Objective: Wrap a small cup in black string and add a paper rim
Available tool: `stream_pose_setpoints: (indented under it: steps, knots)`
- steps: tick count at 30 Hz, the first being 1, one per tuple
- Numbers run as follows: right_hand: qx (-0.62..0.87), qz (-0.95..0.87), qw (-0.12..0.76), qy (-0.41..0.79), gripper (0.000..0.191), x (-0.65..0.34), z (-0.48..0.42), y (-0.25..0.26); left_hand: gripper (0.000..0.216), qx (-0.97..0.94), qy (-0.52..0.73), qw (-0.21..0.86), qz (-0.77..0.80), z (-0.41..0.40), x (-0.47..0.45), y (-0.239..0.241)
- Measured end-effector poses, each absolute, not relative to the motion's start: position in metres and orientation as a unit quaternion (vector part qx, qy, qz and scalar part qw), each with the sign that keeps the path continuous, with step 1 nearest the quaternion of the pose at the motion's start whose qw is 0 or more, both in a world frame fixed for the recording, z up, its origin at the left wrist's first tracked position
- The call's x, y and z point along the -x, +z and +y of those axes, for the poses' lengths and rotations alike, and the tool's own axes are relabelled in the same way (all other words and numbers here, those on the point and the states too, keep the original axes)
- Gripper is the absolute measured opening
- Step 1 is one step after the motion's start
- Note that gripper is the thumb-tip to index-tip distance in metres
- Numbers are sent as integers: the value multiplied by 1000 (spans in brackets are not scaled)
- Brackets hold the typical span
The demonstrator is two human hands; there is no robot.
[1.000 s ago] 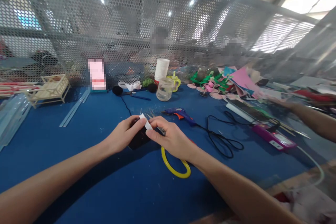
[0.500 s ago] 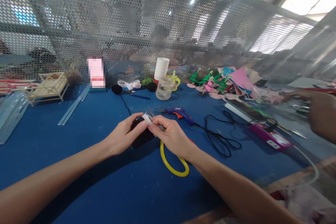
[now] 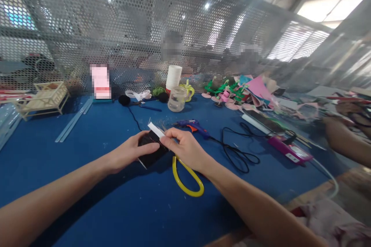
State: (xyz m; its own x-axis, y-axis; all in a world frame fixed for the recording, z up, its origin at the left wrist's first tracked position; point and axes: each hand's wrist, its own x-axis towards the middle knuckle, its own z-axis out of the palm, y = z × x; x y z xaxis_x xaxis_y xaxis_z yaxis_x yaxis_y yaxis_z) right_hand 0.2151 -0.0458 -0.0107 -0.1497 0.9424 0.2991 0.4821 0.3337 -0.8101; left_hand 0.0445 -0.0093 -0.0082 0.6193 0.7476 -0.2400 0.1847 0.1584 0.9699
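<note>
Strip [image 3: 155, 129], white and narrow, lies slanting along the upper edge of a black block [image 3: 150, 155], above the blue table [image 3: 110, 212]. The right hand [image 3: 184, 147] pinches the near end of the strip between thumb and finger. The left hand [image 3: 136, 149] is closed on the block, thumb on its face; the other fingers are mostly hidden behind it, so I cannot see their hold.

Just right of the block, a yellow loop [image 3: 189, 190] lies on the table, its upper part covered by the right hand. Farther right and beyond the block is a glue gun [image 3: 194, 126], and well to the right a purple power strip [image 3: 290, 150]. From a black ball [image 3: 124, 100] beyond the block, a thread runs toward it; its end is lost near the left hand. Also beyond the block stand a clear jar [image 3: 176, 100] and stacked cups [image 3: 174, 76].

Behind all these, a mesh screen [image 3: 130, 31] crosses the room; shapes through it are dim, some pixelated. Bright windows [image 3: 333, 5] are high, far right of the block. Below them, another person's arm [image 3: 346, 142] is blurred and cut off by the picture edge.
</note>
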Motion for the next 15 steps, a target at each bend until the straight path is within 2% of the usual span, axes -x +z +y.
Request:
stream_pose_setpoints:
  steps: [7, 12, 15]
  knots:
    - [473, -681, 434, 352, 42, -215, -46, -12, 43, -530, 194, 761, 320, -10, -45, -10]
    - [488, -689, 444, 299, 35, -213, -44, -16, 38, -495, 199, 784, 317, -11, -45, -12]
    - [480, -674, 452, 334, 39, -214, -43, -17, 40, -474, 199, 798, 315, -10, -45, -13]
